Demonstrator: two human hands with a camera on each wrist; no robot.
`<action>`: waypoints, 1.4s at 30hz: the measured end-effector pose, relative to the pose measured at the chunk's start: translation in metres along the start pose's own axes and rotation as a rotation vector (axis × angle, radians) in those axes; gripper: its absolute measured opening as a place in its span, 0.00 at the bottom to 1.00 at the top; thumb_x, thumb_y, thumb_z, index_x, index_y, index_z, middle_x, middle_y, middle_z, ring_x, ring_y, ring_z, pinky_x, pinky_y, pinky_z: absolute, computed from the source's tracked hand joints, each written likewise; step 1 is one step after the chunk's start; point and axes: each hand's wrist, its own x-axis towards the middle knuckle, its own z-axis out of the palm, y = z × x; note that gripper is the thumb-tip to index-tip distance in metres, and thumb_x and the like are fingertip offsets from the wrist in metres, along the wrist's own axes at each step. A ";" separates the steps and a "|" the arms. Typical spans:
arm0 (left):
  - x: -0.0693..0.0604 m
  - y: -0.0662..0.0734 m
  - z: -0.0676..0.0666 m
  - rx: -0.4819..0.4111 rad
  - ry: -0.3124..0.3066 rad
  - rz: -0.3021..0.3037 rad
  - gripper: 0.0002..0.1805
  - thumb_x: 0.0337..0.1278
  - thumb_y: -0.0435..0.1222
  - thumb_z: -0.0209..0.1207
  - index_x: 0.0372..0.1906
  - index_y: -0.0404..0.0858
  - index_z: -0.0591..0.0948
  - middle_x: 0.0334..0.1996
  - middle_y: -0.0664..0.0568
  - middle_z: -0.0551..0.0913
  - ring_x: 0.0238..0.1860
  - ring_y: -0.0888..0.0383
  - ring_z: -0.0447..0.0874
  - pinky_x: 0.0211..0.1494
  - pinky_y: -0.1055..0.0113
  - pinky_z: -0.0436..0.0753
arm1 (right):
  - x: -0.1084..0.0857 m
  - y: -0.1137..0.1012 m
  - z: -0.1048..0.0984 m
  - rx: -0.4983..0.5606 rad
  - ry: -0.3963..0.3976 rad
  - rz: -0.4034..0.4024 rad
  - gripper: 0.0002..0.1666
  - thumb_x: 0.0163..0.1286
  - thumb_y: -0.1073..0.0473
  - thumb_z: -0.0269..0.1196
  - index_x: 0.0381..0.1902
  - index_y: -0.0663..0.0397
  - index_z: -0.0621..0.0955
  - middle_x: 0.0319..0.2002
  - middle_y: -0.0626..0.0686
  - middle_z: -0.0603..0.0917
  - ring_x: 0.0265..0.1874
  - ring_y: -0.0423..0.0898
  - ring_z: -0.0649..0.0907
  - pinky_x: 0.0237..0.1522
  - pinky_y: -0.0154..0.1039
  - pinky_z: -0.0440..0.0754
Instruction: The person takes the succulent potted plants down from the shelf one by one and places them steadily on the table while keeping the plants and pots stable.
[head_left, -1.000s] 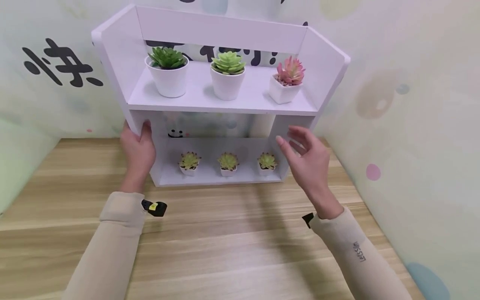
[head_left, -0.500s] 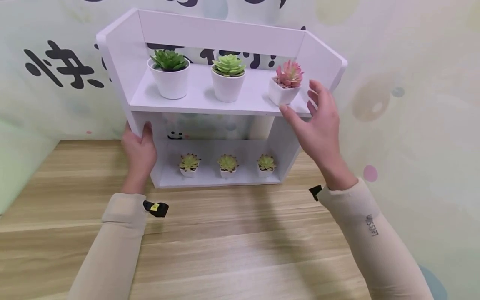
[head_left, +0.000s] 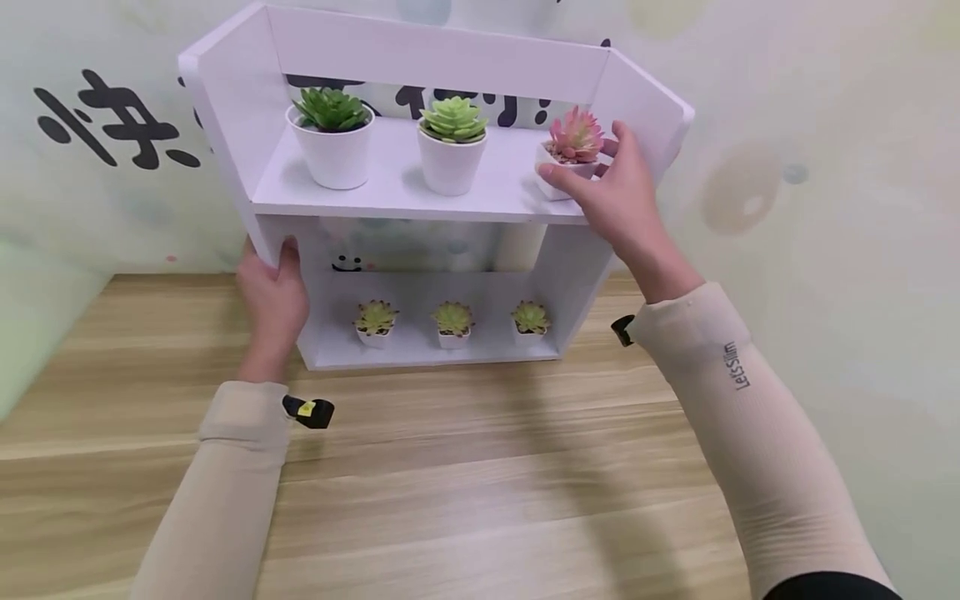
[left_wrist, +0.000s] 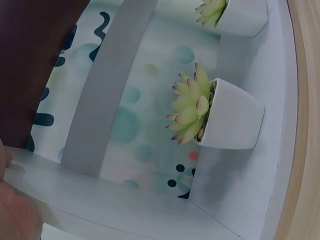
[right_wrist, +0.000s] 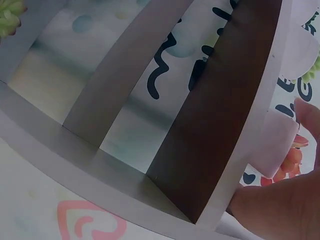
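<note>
The white shelf unit (head_left: 435,50) stands on the table (head_left: 420,467), the left hand (head_left: 273,296) gripping its side panel (head_left: 238,112) at eight o'clock and the right hand (head_left: 618,200) pinching the pink potted succulent (head_left: 576,135) on the upper tier (head_left: 401,187), between two and three o'clock. A dark green succulent (head_left: 332,110) stands at ten, a light green succulent (head_left: 453,121) near twelve; three small succulents (head_left: 453,318) line the lower tier (head_left: 408,355).

A wood-grain tabletop (head_left: 435,483) meets a pale wall (head_left: 840,275) printed with black characters (head_left: 141,132) and soft coloured spots (head_left: 738,187)
</note>
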 end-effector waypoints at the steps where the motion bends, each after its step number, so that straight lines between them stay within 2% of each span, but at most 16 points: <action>1: 0.000 0.000 0.001 -0.003 0.000 0.005 0.21 0.74 0.38 0.51 0.63 0.30 0.75 0.59 0.39 0.81 0.56 0.59 0.78 0.63 0.64 0.77 | 0.001 -0.001 0.000 -0.008 0.001 0.000 0.65 0.57 0.36 0.72 0.81 0.42 0.48 0.78 0.50 0.61 0.73 0.48 0.68 0.75 0.40 0.66; 7: -0.001 -0.001 0.002 -0.008 0.015 0.013 0.20 0.74 0.38 0.51 0.62 0.31 0.75 0.58 0.39 0.81 0.55 0.60 0.78 0.61 0.65 0.77 | 0.005 -0.002 0.005 -0.039 0.034 -0.025 0.55 0.55 0.38 0.76 0.74 0.46 0.64 0.73 0.48 0.70 0.70 0.41 0.69 0.73 0.36 0.66; 10: -0.001 -0.001 0.001 0.001 0.007 0.010 0.20 0.74 0.38 0.51 0.63 0.31 0.75 0.59 0.40 0.81 0.56 0.60 0.78 0.61 0.64 0.77 | 0.005 0.000 0.006 -0.019 0.058 -0.048 0.49 0.57 0.42 0.75 0.70 0.51 0.68 0.69 0.50 0.75 0.65 0.41 0.73 0.69 0.34 0.69; 15: 0.000 -0.002 0.001 0.008 -0.010 0.008 0.21 0.75 0.38 0.50 0.64 0.30 0.74 0.59 0.41 0.81 0.57 0.58 0.78 0.62 0.62 0.77 | -0.001 0.003 0.002 0.090 0.083 -0.066 0.40 0.57 0.46 0.75 0.64 0.52 0.72 0.59 0.47 0.80 0.55 0.39 0.75 0.58 0.32 0.72; 19: -0.001 -0.003 0.002 0.006 -0.007 0.006 0.21 0.75 0.38 0.50 0.64 0.30 0.74 0.59 0.40 0.81 0.56 0.58 0.77 0.61 0.64 0.76 | -0.015 0.003 -0.004 0.108 0.067 -0.088 0.40 0.56 0.49 0.75 0.63 0.49 0.72 0.58 0.45 0.79 0.55 0.39 0.75 0.59 0.34 0.74; 24: -0.001 -0.003 0.002 0.008 0.011 0.003 0.21 0.74 0.38 0.51 0.63 0.30 0.75 0.57 0.41 0.82 0.53 0.61 0.78 0.58 0.66 0.76 | -0.037 0.006 -0.011 0.087 0.030 -0.153 0.36 0.56 0.53 0.75 0.60 0.49 0.73 0.53 0.43 0.79 0.53 0.40 0.75 0.56 0.37 0.77; 33: -0.001 -0.001 0.002 0.004 0.016 0.016 0.20 0.74 0.38 0.51 0.62 0.29 0.75 0.58 0.40 0.82 0.54 0.59 0.78 0.58 0.65 0.77 | -0.069 0.029 -0.010 0.014 -0.065 -0.256 0.29 0.56 0.59 0.75 0.54 0.52 0.77 0.43 0.45 0.81 0.43 0.40 0.80 0.46 0.28 0.80; 38: 0.000 -0.002 0.002 -0.009 0.013 0.016 0.20 0.74 0.37 0.52 0.62 0.29 0.75 0.57 0.39 0.82 0.54 0.59 0.78 0.60 0.66 0.76 | -0.077 0.049 -0.002 0.009 -0.151 -0.261 0.28 0.56 0.61 0.75 0.54 0.53 0.78 0.43 0.49 0.84 0.40 0.39 0.83 0.43 0.26 0.82; 42: 0.000 -0.003 0.002 -0.004 0.011 -0.006 0.21 0.74 0.38 0.52 0.63 0.30 0.75 0.58 0.41 0.82 0.55 0.59 0.77 0.61 0.64 0.76 | -0.078 0.064 0.008 -0.009 -0.215 -0.240 0.31 0.56 0.61 0.76 0.57 0.52 0.78 0.44 0.52 0.85 0.40 0.39 0.85 0.44 0.29 0.83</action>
